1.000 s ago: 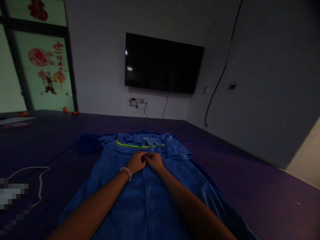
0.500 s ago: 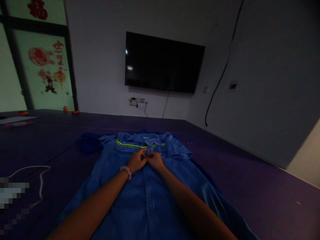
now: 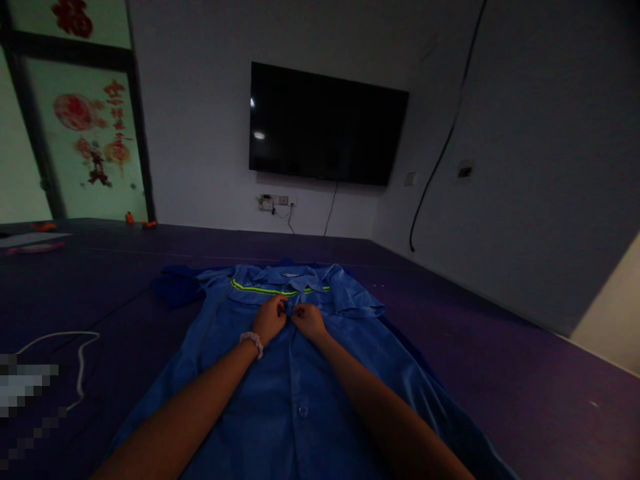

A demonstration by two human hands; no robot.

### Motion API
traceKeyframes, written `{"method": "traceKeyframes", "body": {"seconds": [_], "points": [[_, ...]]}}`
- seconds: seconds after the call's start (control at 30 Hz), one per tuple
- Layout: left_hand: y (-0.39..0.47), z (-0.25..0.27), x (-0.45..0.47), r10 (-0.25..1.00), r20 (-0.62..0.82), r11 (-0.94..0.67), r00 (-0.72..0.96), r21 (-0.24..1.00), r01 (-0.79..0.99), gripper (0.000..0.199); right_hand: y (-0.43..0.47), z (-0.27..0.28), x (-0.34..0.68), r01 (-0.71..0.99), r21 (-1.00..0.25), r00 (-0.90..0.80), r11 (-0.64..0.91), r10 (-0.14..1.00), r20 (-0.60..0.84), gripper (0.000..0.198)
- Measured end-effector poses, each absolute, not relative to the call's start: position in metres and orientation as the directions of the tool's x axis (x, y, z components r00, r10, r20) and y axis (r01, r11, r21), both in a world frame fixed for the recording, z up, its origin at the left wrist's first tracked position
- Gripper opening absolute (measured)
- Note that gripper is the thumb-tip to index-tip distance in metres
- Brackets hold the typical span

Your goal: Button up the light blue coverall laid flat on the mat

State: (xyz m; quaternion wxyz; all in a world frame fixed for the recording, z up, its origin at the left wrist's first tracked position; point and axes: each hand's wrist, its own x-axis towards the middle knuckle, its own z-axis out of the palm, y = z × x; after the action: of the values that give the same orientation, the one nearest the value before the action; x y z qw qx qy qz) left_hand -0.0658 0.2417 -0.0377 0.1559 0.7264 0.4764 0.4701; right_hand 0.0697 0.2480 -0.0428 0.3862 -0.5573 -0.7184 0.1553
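- Left hand (image 3: 270,319): thumb and fingers are loosely curled with a small gap showing; whether cloth or a button sits between them is too dark to tell.
- Right hand (image 3: 309,320): at 3 o'clock from the left and just beside it, fingertips drawn together at the shirt front; I cannot tell whether they are closed on the cloth.
- The step in hand looks like fine fingertip work on the placket (image 3: 295,377), best done with light pinches and small moves, one hand steadying an edge while the other works.
- The blue shirt (image 3: 240,393) lies front up beneath both hands, running from 12 o'clock at the collar (image 3: 274,275) towards 6 o'clock. Pulling sideways would probably pucker it; lining up the placket edges should help.
- A lower button (image 3: 303,412) shows at 6 o'clock from the hands and makes a useful guide for straightness.
- The scrunchie (image 3: 253,341) on the left wrist is best held clear of the front.
- Darker blue cloth (image 3: 177,287) sits at 10 o'clock; avoid catching it.
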Motion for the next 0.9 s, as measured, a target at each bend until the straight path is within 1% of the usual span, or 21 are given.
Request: {"method": "traceKeyframes", "body": {"seconds": [0.33,0.9], "points": [[0.2407,-0.0369,-0.0659,0.849,0.509,-0.496,0.141,0.675,0.547,0.037,0.2481,-0.0419,0.0701,0.720,-0.616,-0.084,0.318,0.922,0.377,0.022],[0.2410,-0.0377,-0.0665,0.844,0.514,-0.505,0.152,0.668,0.547,0.028,0.2525,-0.0447,0.0705,0.713,-0.617,-0.089,0.334,0.915,0.393,0.023]]}}
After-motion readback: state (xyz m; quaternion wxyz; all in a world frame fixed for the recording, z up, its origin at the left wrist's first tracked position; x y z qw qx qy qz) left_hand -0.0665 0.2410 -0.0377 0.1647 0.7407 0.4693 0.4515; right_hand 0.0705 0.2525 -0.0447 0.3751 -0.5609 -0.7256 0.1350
